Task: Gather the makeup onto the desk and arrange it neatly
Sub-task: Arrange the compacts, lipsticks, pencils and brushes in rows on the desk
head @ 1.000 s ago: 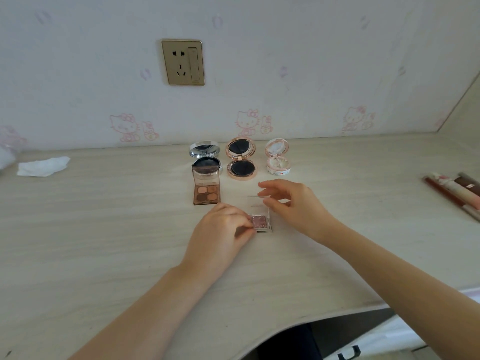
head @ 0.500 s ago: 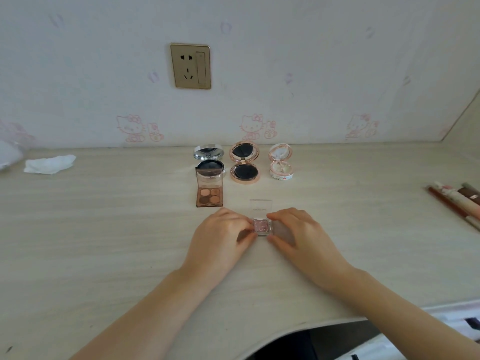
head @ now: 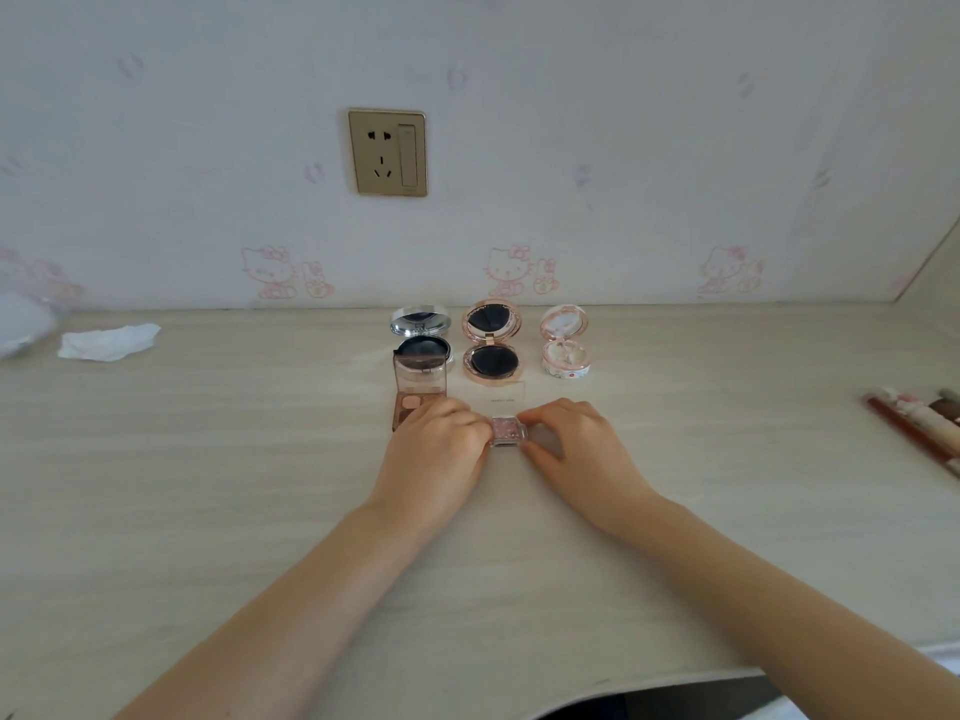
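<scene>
A small clear case of pink glitter eyeshadow (head: 505, 432) lies on the pale wooden desk (head: 208, 485), its clear lid (head: 504, 397) standing open behind it. My left hand (head: 439, 443) pinches its left side and my right hand (head: 570, 443) pinches its right side. Behind them stand three open round compacts: a silver one (head: 422, 336), a rose-gold one (head: 492, 342) and a pink-white one (head: 565, 343). A brown eyeshadow palette (head: 418, 387) stands open by my left hand, partly hidden by it.
A crumpled white tissue (head: 108, 341) lies at the back left. Several lipstick tubes and pencils (head: 919, 431) lie at the right edge. A wall socket (head: 387, 152) sits above the compacts. The desk's curved front edge runs below my forearms.
My right hand came down from the lid and now grips the right side of the glitter case. Both hands slid the case forward toward the compacts.
</scene>
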Action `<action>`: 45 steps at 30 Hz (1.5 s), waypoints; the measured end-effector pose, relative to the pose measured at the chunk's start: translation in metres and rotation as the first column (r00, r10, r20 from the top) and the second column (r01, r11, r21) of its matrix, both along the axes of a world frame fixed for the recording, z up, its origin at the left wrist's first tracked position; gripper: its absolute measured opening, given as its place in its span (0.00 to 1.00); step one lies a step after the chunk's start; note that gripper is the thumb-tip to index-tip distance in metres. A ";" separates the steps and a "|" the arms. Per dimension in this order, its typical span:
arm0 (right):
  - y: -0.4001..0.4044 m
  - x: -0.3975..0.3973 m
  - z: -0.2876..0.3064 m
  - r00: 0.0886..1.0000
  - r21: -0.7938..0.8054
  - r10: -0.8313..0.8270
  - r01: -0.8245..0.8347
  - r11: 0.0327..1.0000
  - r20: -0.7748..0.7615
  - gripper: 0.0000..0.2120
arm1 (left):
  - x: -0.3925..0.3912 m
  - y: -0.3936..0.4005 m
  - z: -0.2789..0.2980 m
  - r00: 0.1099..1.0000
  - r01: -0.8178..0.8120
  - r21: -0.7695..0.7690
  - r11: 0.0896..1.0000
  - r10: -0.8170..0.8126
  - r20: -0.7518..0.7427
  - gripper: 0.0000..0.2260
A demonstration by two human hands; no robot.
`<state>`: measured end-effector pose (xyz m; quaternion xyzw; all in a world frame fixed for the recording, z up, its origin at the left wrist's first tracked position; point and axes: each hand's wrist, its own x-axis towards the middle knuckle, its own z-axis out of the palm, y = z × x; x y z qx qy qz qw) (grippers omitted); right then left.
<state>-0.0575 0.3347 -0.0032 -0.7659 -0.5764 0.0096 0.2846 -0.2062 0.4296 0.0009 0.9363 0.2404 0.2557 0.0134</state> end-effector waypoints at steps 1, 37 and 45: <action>0.004 0.001 0.000 1.000 0.004 -0.008 0.008 1.000 -0.001 0.12 | 0.002 0.004 -0.002 1.000 -0.005 0.002 1.000 0.005 -0.003 0.09; -0.002 0.006 -0.002 0.992 -0.053 -0.027 0.034 0.998 0.124 0.20 | 0.011 0.009 -0.001 0.991 -0.011 0.200 0.980 -0.016 0.135 0.06; -0.071 0.051 0.005 0.954 -0.081 -0.072 0.100 0.992 0.291 0.20 | 0.051 -0.039 0.007 0.982 0.138 0.108 0.985 -0.150 0.115 0.09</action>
